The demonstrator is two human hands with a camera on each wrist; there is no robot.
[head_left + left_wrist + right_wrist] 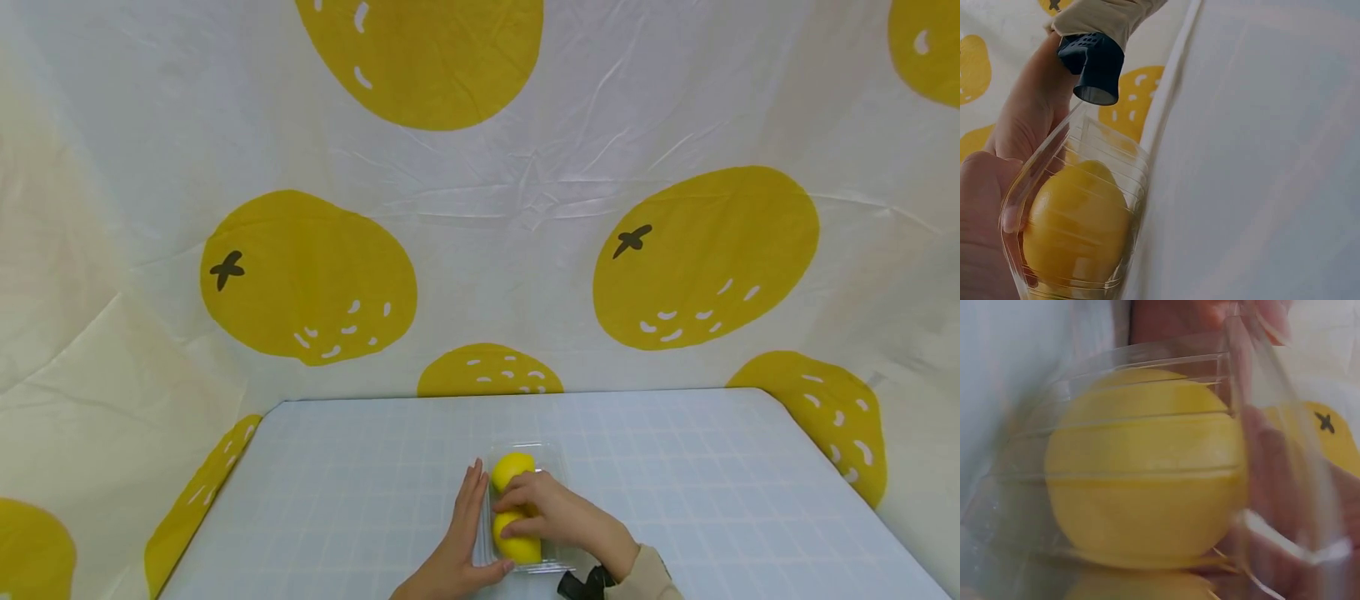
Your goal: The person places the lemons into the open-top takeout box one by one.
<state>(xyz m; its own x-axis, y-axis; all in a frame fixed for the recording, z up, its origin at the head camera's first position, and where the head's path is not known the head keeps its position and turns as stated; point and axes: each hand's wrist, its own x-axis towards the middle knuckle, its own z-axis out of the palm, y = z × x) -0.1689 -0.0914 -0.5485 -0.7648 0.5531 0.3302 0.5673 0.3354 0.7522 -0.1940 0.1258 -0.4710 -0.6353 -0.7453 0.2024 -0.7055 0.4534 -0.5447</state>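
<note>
A clear plastic box [552, 457] lies on the table with two yellow lemons in it, one behind the other. Over its near half reaches my right hand [558, 512], curled fingers and thumb gripping the near lemon [517, 547]. The far lemon [512, 468] sits just beyond those fingers. My left hand [459, 533] rests along the box's left side, fingers straight and thumb at the near edge. Through the ribbed wall, the left wrist view shows one lemon [1079, 225]. In the right wrist view, a lemon [1147, 475] fills the middle, partly blurred.
The table [360, 483] has a pale checked cover. Behind and beside it hangs a white cloth [480, 275] printed with large yellow fruit. A dark wrist camera mount [585, 583] sits at the right wrist, close to the box's near edge.
</note>
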